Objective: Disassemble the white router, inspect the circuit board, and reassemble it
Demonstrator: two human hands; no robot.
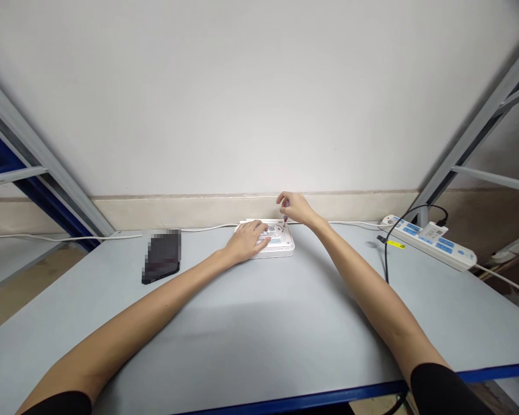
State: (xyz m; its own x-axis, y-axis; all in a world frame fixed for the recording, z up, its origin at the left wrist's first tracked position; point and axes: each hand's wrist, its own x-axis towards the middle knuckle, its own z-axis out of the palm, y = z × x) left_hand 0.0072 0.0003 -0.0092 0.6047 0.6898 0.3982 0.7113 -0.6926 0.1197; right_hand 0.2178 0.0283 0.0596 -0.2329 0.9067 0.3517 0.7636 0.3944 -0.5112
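Note:
A white router-like box (277,249) with vent holes and printed labels lies flat at the back of the table, close to the wall. My left hand (247,240) rests on its left part with the fingers spread. Above the box's back right corner, my right hand (296,208) pinches the handle of a small screwdriver (286,218), held upright. The tool's tip points down at the box's top near that corner; whether it sits in a screw is too small to tell.
A dark phone (162,256), partly pixelated, lies to the left. At the right are a white power strip (432,242) with a plugged-in adapter and a black cable (386,259) with a yellow tag. A white cable (207,228) runs along the wall (259,104).

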